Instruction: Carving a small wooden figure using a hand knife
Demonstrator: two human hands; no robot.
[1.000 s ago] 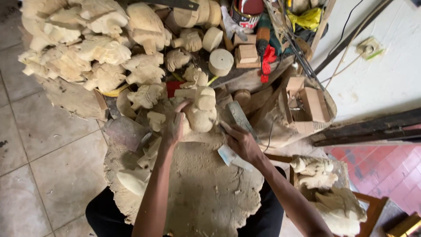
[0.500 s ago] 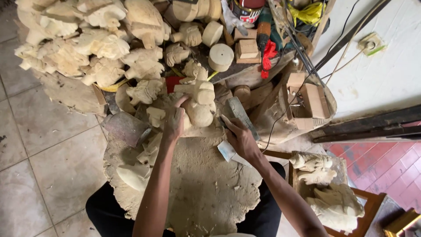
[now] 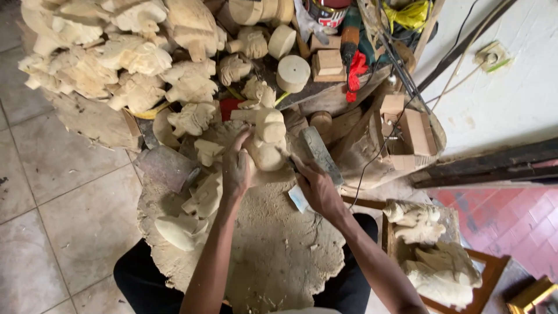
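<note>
a pale wooden carving (image 3: pixel 266 136), a rough-cut figure with rounded lumps, stands at the far edge of a broad, sawdust-covered stump block (image 3: pixel 273 256) that sits between the person's knees. the left hand (image 3: pixel 237 168) is pressed against the carving's near left side, fingers curled round it and gripping it firmly. the right hand (image 3: pixel 317 189) lies just to the right of the carving, fingers closed tight around the handle of a flat-bladed chopping tool (image 3: pixel 318 152), whose grey blade angles up and away beside the carving; whether its edge touches the wood cannot be told. a small whitish scrap (image 3: pixel 298 199) shows under the right hand's heel.

on the left part of the block lie several smaller unfinished carvings (image 3: pixel 204 195), and a smooth rounded piece (image 3: pixel 180 231) sits near the block's left rim. a dull reddish-grey slab (image 3: pixel 167 167) rests just beyond them.

farther off, a large heap of pale carved figures (image 3: pixel 116 52) fills the upper left, stacked on one another. short round wooden discs (image 3: pixel 292 72) and small square blocks (image 3: pixel 328 62) lie above the carving, next to a power tool with a red cord (image 3: pixel 351 52). a cardboard box (image 3: pixel 412 128) sits to the right inside a hollowed log, with dark cables running over it. at lower right, more finished pale carvings (image 3: pixel 433 256) rest on a wooden frame. the floor (image 3: pixel 52 197) is light tile on the left.
</note>
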